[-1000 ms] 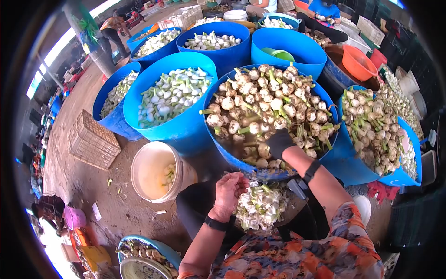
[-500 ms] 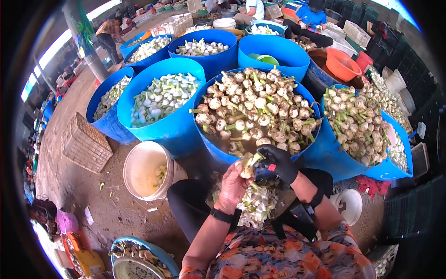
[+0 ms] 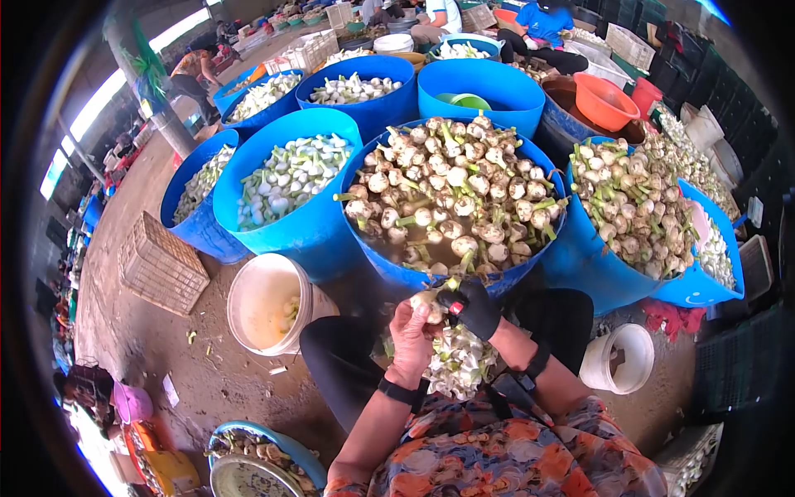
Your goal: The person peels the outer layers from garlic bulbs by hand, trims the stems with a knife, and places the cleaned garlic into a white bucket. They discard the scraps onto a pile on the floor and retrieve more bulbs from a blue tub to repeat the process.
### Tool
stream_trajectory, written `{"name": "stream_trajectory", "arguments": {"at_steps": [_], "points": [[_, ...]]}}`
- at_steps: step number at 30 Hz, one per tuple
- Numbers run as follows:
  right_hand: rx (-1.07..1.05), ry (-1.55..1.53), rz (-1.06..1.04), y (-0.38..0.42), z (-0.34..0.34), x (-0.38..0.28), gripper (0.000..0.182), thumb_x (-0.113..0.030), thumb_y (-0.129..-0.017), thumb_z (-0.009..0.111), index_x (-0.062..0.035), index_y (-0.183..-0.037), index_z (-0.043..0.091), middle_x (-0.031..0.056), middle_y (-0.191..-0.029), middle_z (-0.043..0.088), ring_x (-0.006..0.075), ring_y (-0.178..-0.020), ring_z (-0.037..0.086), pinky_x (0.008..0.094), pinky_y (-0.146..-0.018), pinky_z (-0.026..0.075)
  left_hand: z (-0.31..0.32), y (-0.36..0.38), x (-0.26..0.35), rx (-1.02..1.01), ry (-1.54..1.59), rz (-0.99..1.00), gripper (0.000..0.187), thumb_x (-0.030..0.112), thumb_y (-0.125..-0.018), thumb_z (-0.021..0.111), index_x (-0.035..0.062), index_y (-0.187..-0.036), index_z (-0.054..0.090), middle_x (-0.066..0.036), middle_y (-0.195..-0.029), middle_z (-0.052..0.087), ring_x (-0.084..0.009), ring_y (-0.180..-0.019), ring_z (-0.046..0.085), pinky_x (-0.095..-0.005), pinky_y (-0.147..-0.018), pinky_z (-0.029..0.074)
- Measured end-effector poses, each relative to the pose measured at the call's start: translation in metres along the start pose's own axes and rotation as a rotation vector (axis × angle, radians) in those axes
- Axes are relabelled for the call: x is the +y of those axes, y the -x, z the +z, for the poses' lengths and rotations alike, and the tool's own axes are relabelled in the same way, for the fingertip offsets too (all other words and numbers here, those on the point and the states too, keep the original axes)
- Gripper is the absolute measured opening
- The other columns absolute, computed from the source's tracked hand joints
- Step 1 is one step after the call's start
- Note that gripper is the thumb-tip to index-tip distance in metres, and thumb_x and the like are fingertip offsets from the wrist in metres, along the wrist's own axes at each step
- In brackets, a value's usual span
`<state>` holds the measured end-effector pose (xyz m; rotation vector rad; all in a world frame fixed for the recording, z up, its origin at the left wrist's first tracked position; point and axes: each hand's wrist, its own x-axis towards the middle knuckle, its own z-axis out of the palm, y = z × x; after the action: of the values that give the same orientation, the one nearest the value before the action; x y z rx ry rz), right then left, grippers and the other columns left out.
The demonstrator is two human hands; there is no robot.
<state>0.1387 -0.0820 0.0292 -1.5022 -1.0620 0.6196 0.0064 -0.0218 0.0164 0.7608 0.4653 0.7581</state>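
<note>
My bare left hand (image 3: 410, 335) is closed around a garlic bulb (image 3: 428, 303) above my lap. Against the bulb's stem side is my right hand (image 3: 474, 308), in a black glove, its fingers curled. A small red-ended tool (image 3: 456, 307) shows at the gloved fingers; the rest of it is hidden. Below both hands lies a heap of garlic peels (image 3: 455, 369) between my knees. Just beyond them stands a blue tub (image 3: 397, 269) filled with muddy, unpeeled garlic bulbs (image 3: 451, 195) in brown water.
A blue tub of cleaned garlic (image 3: 290, 178) stands ahead left, another of dirty garlic (image 3: 633, 211) at right. White buckets (image 3: 273, 306) flank my knees. A wicker basket (image 3: 164, 263) and a basin (image 3: 281, 439) are on the left floor. Other people (image 3: 542, 25) sit farther back.
Both hands have moved slightly down and left with the garlic bulb, and the bulb has been turned. The right hand has come closer to the left. The camera view has shifted slightly.
</note>
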Motion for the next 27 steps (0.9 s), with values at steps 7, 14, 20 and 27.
{"name": "stream_trajectory", "arguments": {"at_steps": [7, 14, 20, 27], "points": [[-0.184, 0.071, -0.177, 0.011, -0.015, 0.008, 0.023, -0.010, -0.078, 0.063, -0.0013, -0.099, 0.061, 0.0092, -0.078, 0.064, 0.0140, -0.067, 0.058, 0.0291, -0.062, 0.047, -0.009, 0.002, 0.011, -0.082, 0.193, -0.318, 0.039, 0.038, -0.087, 0.053, 0.0017, -0.101, 0.056, -0.013, -0.081, 0.061, -0.0156, -0.053, 0.053, -0.0189, -0.041, 0.038], [-0.134, 0.169, -0.378, 0.011, -0.025, 0.013, 0.028, -0.014, -0.073, 0.067, -0.0015, -0.098, 0.061, 0.0117, -0.084, 0.065, 0.0258, -0.076, 0.063, 0.0333, -0.069, 0.049, -0.012, -0.001, 0.011, -0.209, 0.468, -0.793, 0.053, 0.054, -0.087, 0.042, 0.0081, -0.112, 0.053, -0.018, -0.077, 0.059, -0.0166, -0.047, 0.049, -0.0194, -0.036, 0.034], [0.050, -0.062, 0.045, 0.027, -0.005, -0.003, 0.026, -0.011, -0.073, 0.066, 0.0004, -0.096, 0.061, 0.0082, -0.081, 0.065, 0.0155, -0.072, 0.060, 0.0302, -0.068, 0.048, 0.024, 0.019, 0.006, 0.007, -0.262, -0.079, 0.045, 0.040, -0.085, 0.056, 0.0043, -0.111, 0.049, -0.011, -0.069, 0.058, -0.0140, -0.046, 0.050, -0.0220, -0.037, 0.038], [0.045, -0.298, 0.005, 0.035, -0.001, 0.011, 0.025, -0.015, -0.074, 0.063, 0.0011, -0.093, 0.061, 0.0062, -0.084, 0.064, 0.0113, -0.077, 0.058, 0.0282, -0.071, 0.047, -0.003, 0.010, 0.022, -0.133, -0.033, -0.416, 0.044, 0.045, -0.080, 0.057, 0.0040, -0.096, 0.054, -0.004, -0.055, 0.049, -0.0078, -0.036, 0.040, -0.0176, -0.032, 0.028]]}}
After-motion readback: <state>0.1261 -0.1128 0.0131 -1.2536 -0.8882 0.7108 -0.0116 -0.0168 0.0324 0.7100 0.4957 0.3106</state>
